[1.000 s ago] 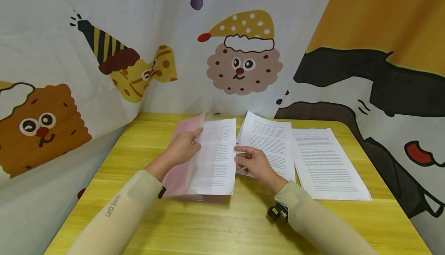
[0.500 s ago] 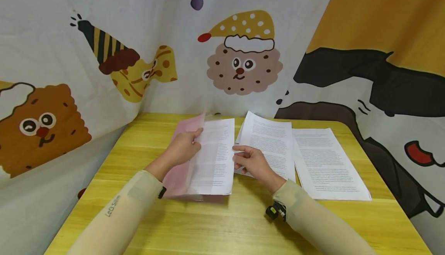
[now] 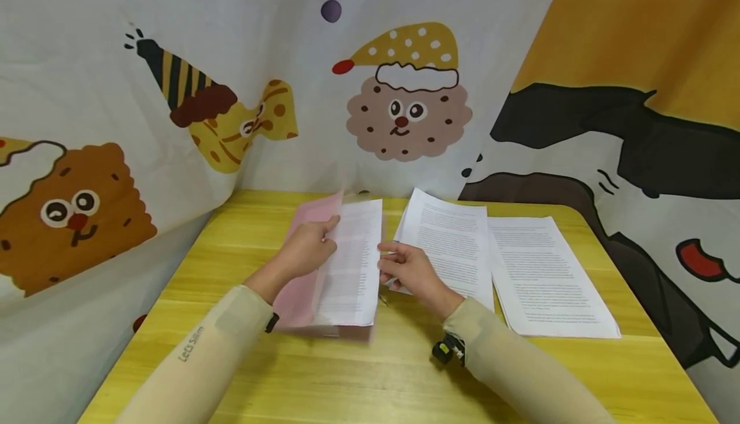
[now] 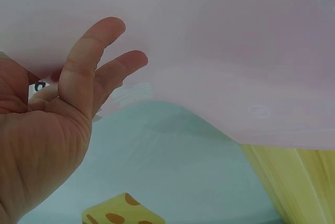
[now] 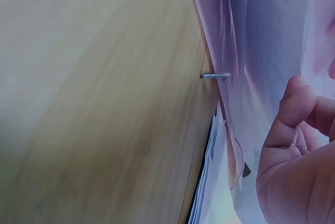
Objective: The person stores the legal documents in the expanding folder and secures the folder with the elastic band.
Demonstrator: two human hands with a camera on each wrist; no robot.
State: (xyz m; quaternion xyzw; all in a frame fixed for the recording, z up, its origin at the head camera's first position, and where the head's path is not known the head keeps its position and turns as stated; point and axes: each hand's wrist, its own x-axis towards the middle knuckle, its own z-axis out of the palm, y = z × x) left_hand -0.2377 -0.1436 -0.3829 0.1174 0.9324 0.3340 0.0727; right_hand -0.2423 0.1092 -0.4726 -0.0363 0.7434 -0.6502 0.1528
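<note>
In the head view a pink translucent folder [image 3: 297, 299] stands partly open at the left-centre. Printed sheets [image 3: 365, 231] lie inside it, their left part seen through the cover. My left hand [image 3: 306, 247] pinches the edge of the folder's cover, with its thumb on top. In the left wrist view the pink cover [image 4: 220, 51] spreads beside that hand [image 4: 68, 103]. My right hand [image 3: 407, 266] pinches the right edge of the sheets. A thin metal prong [image 5: 214, 76] sticks out from the folder's edge in the right wrist view, left of my right hand [image 5: 298, 150].
Right of the folder lies a stack of printed pages [image 3: 451, 231], with another printed stack [image 3: 555, 276] partly beside it. All rest on a yellow wood-grain table [image 3: 324, 379]. A cartoon-printed curtain [image 3: 289, 26] hangs behind the table's far edge.
My right hand has moved slightly left, along with the right edge of the sheets, which go further into the folder. The left hand keeps its hold on the cover. The head view has shifted slightly.
</note>
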